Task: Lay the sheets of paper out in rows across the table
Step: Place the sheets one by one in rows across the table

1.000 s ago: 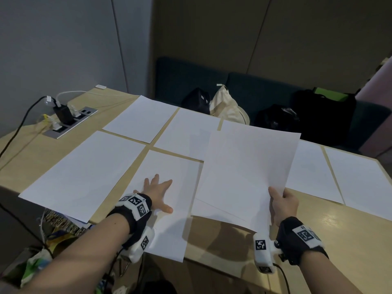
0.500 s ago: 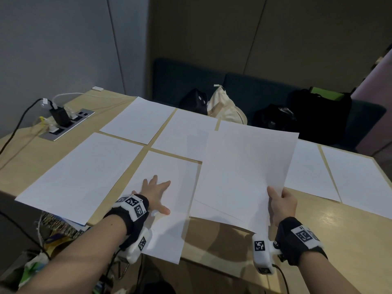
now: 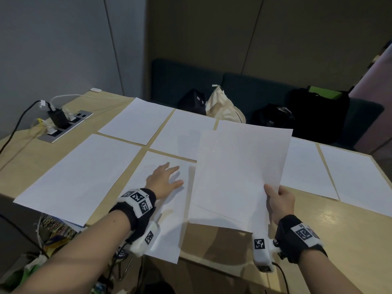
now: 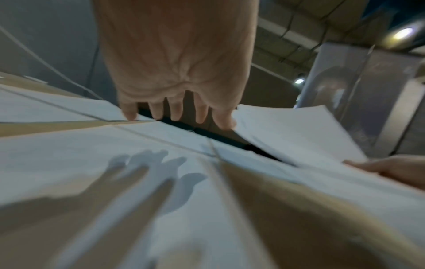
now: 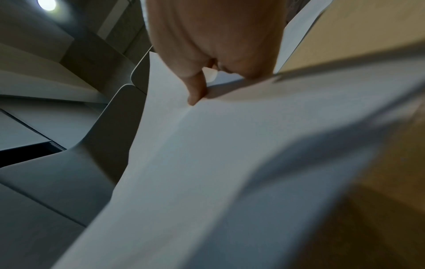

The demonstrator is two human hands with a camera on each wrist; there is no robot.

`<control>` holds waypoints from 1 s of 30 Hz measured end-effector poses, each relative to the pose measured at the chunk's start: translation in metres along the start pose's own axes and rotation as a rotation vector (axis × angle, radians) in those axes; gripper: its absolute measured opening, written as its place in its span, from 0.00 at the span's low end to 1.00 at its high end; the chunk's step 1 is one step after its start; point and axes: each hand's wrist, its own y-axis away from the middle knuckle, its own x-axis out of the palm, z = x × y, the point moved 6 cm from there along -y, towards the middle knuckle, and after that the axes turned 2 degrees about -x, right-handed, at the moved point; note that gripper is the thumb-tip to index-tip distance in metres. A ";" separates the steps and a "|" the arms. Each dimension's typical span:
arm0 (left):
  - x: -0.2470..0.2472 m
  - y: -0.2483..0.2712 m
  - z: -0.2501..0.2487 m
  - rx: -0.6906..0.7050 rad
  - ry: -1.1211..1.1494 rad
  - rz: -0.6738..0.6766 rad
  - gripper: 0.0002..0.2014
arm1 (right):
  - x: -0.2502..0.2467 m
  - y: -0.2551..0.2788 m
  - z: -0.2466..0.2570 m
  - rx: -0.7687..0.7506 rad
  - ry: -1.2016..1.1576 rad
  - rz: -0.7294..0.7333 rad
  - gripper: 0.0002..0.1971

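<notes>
Several white sheets lie in two rows on the wooden table [image 3: 339,240]. My left hand [image 3: 164,180] hovers with spread, straight fingers over the second front-row sheet [image 3: 169,225], whose near end overhangs the table edge. In the left wrist view the left hand [image 4: 177,116] casts a separate shadow on that sheet [image 4: 92,154], so it is just off the paper. My right hand [image 3: 279,201] pinches the near right corner of a stack of sheets [image 3: 239,170], held tilted above the table's middle. The right wrist view shows the thumb [image 5: 195,91] on top of the stack [image 5: 207,163].
A power strip [image 3: 65,122] with plugged chargers and cables sits at the back left. Behind the table's far edge a bench holds a black bag [image 3: 193,100], a cream bag [image 3: 224,109] and a black backpack [image 3: 314,111]. Clutter [image 3: 55,228] lies below the near left edge.
My left hand has moved farther along the front-row sheet and come slightly off it. The right hand and its stack have stayed almost still.
</notes>
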 end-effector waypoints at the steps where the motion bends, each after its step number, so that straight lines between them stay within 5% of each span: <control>1: 0.000 -0.001 -0.014 0.023 0.102 0.001 0.31 | 0.000 -0.001 -0.001 0.007 -0.009 0.024 0.15; 9: 0.015 -0.008 -0.082 -0.047 0.702 -0.054 0.11 | -0.034 -0.011 0.001 0.019 0.001 0.051 0.15; 17: 0.045 -0.011 -0.108 -0.117 0.852 0.029 0.21 | -0.093 -0.036 0.000 0.033 -0.051 -0.016 0.07; 20: 0.063 -0.014 -0.109 -0.172 0.776 0.066 0.22 | -0.112 -0.043 0.001 0.024 -0.040 -0.064 0.14; 25: 0.088 -0.006 -0.087 -0.137 0.302 0.044 0.14 | -0.141 -0.054 0.000 0.015 -0.034 -0.148 0.15; 30: 0.099 0.004 -0.072 -0.117 0.194 0.052 0.14 | -0.155 -0.059 -0.001 0.005 -0.062 -0.177 0.15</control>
